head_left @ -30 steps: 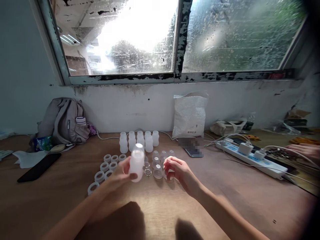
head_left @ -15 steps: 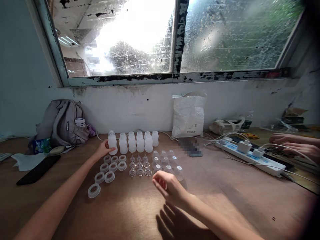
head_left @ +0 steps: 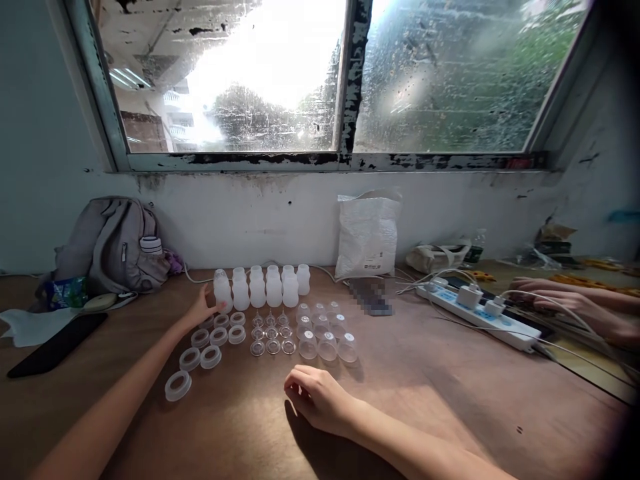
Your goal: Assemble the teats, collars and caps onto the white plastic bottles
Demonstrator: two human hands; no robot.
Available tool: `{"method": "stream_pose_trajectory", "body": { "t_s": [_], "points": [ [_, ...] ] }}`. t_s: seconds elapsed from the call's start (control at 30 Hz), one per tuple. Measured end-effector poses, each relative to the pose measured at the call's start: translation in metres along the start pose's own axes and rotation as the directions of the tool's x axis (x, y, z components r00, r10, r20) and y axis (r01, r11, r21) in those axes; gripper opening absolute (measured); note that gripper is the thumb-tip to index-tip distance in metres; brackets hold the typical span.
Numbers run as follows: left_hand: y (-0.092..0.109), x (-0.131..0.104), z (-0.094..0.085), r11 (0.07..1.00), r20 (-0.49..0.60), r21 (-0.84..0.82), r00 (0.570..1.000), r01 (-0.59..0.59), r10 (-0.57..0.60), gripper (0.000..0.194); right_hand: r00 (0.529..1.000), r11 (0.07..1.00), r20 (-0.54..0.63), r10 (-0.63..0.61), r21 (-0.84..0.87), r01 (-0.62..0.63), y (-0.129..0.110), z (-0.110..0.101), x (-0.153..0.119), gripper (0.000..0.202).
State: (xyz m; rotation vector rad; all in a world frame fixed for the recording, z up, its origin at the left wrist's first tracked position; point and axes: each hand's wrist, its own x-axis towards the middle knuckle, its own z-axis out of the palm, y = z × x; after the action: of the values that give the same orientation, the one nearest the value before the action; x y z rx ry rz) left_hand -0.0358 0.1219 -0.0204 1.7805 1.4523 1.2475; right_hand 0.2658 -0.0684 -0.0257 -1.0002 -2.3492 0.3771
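Note:
My left hand [head_left: 199, 310] is at the leftmost bottle [head_left: 223, 293] of a row, its thumb at the bottle's lower front and its fingers apart beside it. This bottle has a clear cap on top. White translucent bottles [head_left: 257, 290] stand to its right. In front are several translucent rings [head_left: 211, 357], clear nipples [head_left: 273, 347] and upturned clear domed caps [head_left: 327, 348], all in rows. My right hand [head_left: 317, 399] is low over the table in front of the caps, fingers curled, with nothing visible in them.
A backpack [head_left: 113, 247] and black phone [head_left: 57, 345] are on the left. A white pouch [head_left: 369, 233] leans on the wall. At right are a power strip [head_left: 480, 317] with cables and another person's hands [head_left: 565, 300].
The capped bottle has come closer to the row, and my left fingers have loosened from it. My right hand has moved left and down, away from the caps. The view has shifted slightly.

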Motion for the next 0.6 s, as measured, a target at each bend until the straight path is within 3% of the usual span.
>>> {"method": "stream_pose_trajectory", "body": {
  "t_s": [0.1,0.2,0.27,0.37,0.47,0.6],
  "points": [
    [0.014,-0.031,-0.016,0.996,-0.044,0.089,0.999,0.011,-0.007,0.065,1.000,1.000,0.012,-0.010,-0.007,0.010,-0.001,0.001,-0.001,0.012],
    [0.031,-0.086,-0.037,0.932,0.068,0.342,0.992,-0.121,0.104,0.043,1.000,1.000,-0.002,0.008,-0.005,-0.008,0.000,0.002,0.000,0.012],
    [0.037,-0.127,-0.049,0.873,0.102,0.459,0.986,-0.165,0.133,0.040,0.999,0.999,-0.021,0.035,-0.005,-0.035,0.002,0.006,0.002,0.012],
    [0.034,-0.173,-0.056,0.800,0.081,0.584,0.990,-0.138,0.112,0.045,0.995,0.997,-0.061,0.076,0.006,-0.076,0.002,0.019,0.014,0.011],
    [0.022,-0.189,-0.054,0.767,0.075,0.634,0.995,-0.102,0.070,0.047,0.989,0.990,-0.080,0.122,0.074,-0.116,-0.002,0.038,0.033,0.017],
    [0.016,-0.185,-0.047,0.735,0.037,0.669,0.992,-0.115,0.122,0.040,0.970,0.977,-0.135,0.200,0.106,-0.186,-0.007,0.056,0.056,0.044]
  ]
}}
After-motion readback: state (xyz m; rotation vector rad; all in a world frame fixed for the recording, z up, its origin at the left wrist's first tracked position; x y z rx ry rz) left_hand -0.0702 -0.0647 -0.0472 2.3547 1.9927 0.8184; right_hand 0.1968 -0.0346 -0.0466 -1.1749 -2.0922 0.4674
